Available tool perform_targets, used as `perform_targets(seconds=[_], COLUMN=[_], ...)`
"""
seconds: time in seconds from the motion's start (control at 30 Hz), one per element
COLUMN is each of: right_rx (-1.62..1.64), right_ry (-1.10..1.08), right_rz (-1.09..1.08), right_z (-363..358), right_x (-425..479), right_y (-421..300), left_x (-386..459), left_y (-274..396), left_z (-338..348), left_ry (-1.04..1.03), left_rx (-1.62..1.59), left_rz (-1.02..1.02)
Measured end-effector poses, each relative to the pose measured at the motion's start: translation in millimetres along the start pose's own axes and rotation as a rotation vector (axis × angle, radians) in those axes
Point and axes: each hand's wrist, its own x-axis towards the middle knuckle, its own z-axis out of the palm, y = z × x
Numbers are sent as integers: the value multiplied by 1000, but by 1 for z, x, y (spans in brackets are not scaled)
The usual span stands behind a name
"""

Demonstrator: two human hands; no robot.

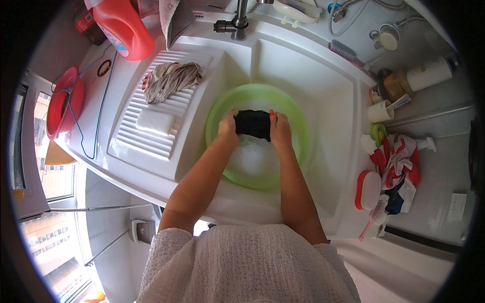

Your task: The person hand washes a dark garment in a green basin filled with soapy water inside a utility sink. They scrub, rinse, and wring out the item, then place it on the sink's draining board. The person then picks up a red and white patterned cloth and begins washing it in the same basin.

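Observation:
A small black cloth (252, 124) is stretched between my two hands above a green plastic basin (257, 183). My left hand (228, 128) grips its left edge, and my right hand (280, 129) grips its right edge, a thumb with an orange-red nail on top. White suds (254, 156) float on the water in the basin, which stands inside a white sink (329, 113). On the ribbed washboard to the left lie a crumpled greyish cloth (170, 82) and a white bar of soap (155, 121).
A dark metal faucet (238, 22) rises behind the basin. Left are a red detergent bottle (127, 30), a blue wire hanger (81, 132) and a red basin (65, 102). Along the right rim are a scrub brush (343, 50), a cup (380, 111), a red-and-white brush (368, 190) and a pink hairbrush (375, 216).

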Motion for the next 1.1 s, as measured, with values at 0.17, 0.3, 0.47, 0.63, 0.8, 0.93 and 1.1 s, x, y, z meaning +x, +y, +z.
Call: perform_targets(seconds=[0.17,0.3,0.47,0.63,0.8,0.93,1.1], right_rx=[-127,-545,-572,-366,-629,-103,415], right_ry=[-99,-552,-880,-627,-327,-310,-258], right_rz=[-20,58,139,150,-18,77,-97], right_z=[14,11,37,34,41,16,-47], right_x=[-7,-30,-38,-36,-38,-20,0], right_y=[39,11,29,47,73,25,-59], left_x=[24,22,11,5,4,58,1], left_y=[-2,-1,-2,3,4,-21,7], left_z=[-5,-5,-1,-2,7,-16,5], left_ry=[-6,-37,-158,-73,-59,-253,-205], left_rx=[-36,-8,-125,10,99,67,60], left_rz=[-99,-143,-148,-143,-171,-161,-365])
